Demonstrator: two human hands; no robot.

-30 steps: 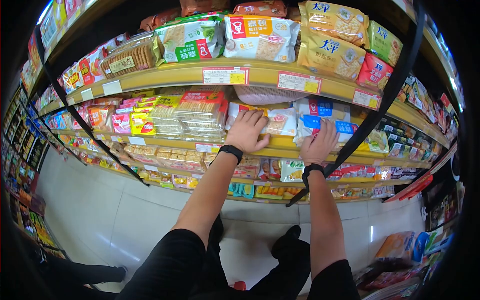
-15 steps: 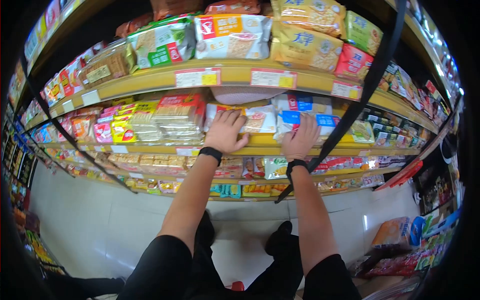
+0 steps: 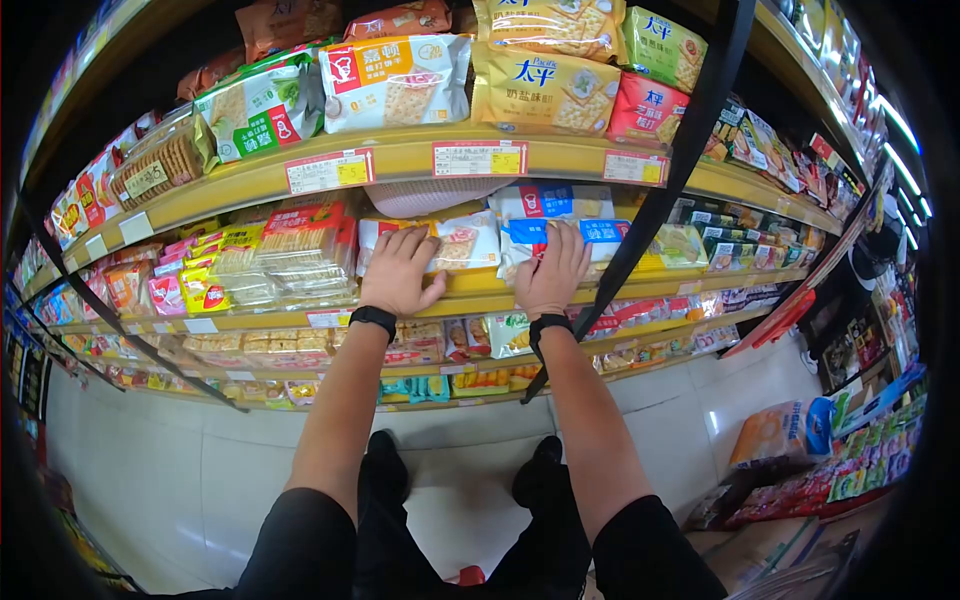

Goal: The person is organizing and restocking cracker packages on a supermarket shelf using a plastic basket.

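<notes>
On the middle shelf, my left hand (image 3: 401, 270) rests with spread fingers on a white and orange biscuit packet (image 3: 468, 240). To its right, my right hand (image 3: 553, 270) lies on a white and blue packet (image 3: 603, 235), fingers extended over its left part. Another blue and white packet (image 3: 560, 202) sits behind that one. Left of my left hand are clear-wrapped biscuit packs with red tops (image 3: 308, 250). Both wrists wear black bands.
The upper shelf edge (image 3: 400, 165) carries price labels, with large biscuit bags above. A black strut (image 3: 668, 190) slants down right of my right hand. Lower shelves hold more snacks. Stacked packages (image 3: 785, 433) stand at the lower right, and part of a person (image 3: 870, 260) shows at the far right.
The view has shifted, so the shelves and both hands appear farther left. Both hands remain on the same packets.
</notes>
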